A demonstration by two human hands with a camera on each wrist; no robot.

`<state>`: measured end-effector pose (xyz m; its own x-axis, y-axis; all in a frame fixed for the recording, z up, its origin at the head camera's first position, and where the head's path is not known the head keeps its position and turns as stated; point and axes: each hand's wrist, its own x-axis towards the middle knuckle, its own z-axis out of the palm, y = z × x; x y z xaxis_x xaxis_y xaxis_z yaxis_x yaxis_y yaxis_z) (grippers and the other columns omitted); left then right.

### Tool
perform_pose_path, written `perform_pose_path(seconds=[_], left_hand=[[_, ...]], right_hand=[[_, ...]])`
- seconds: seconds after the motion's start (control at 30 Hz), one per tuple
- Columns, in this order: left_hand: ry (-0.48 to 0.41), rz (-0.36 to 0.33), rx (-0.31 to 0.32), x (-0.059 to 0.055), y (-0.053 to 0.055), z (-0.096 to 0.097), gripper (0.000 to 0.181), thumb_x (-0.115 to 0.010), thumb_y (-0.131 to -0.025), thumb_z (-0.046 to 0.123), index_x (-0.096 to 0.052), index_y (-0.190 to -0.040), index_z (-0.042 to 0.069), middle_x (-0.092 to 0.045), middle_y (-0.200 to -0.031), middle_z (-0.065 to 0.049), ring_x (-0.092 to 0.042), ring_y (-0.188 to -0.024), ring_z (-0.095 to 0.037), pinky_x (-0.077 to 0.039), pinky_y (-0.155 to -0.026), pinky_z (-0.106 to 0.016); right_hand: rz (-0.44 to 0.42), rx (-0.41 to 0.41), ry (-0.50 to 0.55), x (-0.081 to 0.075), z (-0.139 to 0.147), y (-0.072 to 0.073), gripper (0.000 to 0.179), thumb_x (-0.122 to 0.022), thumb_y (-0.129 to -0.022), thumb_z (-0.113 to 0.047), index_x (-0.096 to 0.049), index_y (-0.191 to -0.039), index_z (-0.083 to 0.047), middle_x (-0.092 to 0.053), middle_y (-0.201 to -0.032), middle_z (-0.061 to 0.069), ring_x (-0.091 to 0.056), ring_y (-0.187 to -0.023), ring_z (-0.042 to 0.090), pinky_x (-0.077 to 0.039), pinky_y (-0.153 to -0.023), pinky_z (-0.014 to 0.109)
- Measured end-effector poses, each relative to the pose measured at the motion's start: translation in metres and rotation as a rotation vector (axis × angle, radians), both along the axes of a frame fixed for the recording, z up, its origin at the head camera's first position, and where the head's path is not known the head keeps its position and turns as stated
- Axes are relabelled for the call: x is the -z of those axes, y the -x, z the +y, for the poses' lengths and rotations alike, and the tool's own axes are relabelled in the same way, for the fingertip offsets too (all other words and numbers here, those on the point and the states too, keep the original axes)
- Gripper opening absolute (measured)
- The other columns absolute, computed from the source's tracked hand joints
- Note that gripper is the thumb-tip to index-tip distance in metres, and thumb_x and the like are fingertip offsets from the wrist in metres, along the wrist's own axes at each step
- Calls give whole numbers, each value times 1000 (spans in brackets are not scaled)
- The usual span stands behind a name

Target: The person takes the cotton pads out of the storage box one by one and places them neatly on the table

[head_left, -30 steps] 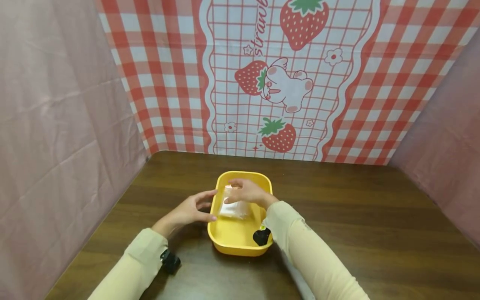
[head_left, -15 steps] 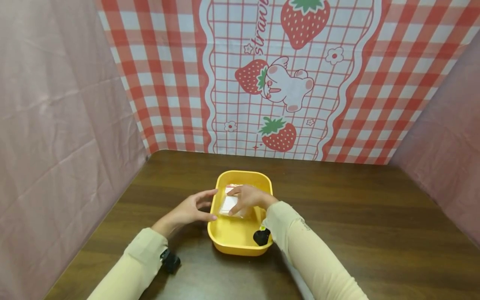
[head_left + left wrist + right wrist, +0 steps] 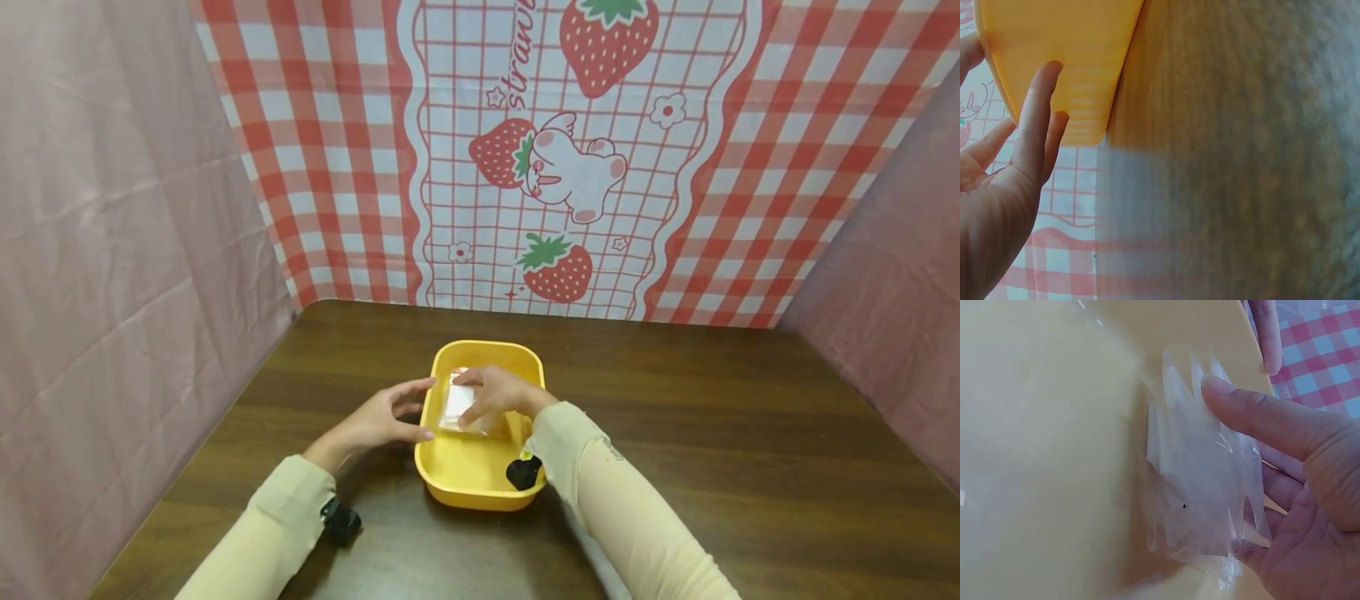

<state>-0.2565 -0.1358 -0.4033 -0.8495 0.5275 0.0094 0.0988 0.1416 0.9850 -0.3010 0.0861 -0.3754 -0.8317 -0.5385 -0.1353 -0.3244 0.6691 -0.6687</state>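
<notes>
A yellow plastic bin (image 3: 472,475) stands on the table. Inside it, toward the far left, is a bundle of clear plastic bags (image 3: 459,403) with white and a touch of red showing. My right hand (image 3: 501,394) reaches into the bin over the right side and grips the bags, thumb on the near face. In the right wrist view the bags (image 3: 1194,469) stand up in loose folds, fingers partly hidden behind them. My left hand (image 3: 384,419) is at the bin's left side with fingers spread, thumb and fingertips right at the rim; the outer wall (image 3: 1085,50) fills its wrist view.
The bin rests on a dark brown wood table (image 3: 675,433). A red-and-white checked strawberry cloth (image 3: 570,167) hangs behind, with pink curtains (image 3: 135,250) on both sides. A black device (image 3: 341,523) is on the left wrist; another black shape (image 3: 522,472) overlaps the bin's near right corner.
My right hand has lowered onto the bags, and its thumb and fingers have come round them. The left hand and the bin have stayed in place.
</notes>
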Motion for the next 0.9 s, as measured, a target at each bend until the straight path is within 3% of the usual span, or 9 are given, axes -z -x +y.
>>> perform_pose_path(seconds=[0.2, 0.47, 0.9], left_hand=[[-1, -1, -4, 1, 0, 1, 80, -78, -75, 6, -33, -142, -1, -36, -143, -19, -46, -120, -36, -51, -80, -33], [-4, 7, -13, 1, 0, 1, 80, -77, -74, 5, -35, -141, 0, -37, -142, -19, -47, -119, -35, -51, -80, -33], [0, 24, -11, 1, -2, 1, 78, -75, -76, 2, -34, -141, -1, -36, -143, -19, -46, -119, -37, -51, -80, -32]], right_hand=[[7, 19, 37, -7, 1, -1, 66, -82, -71, -13, -54, -129, -2, -51, -134, 10, -45, -121, 21, -31, -104, 35], [51, 21, 61, -17, 3, -4, 64, -82, -71, -14, -55, -127, -2, -56, -127, 11, -50, -114, 22, -36, -100, 36], [40, 87, 128, -31, 11, -11, 64, -83, -70, -16, -56, -128, -7, -55, -129, 8, -48, -117, 23, -37, -100, 37]])
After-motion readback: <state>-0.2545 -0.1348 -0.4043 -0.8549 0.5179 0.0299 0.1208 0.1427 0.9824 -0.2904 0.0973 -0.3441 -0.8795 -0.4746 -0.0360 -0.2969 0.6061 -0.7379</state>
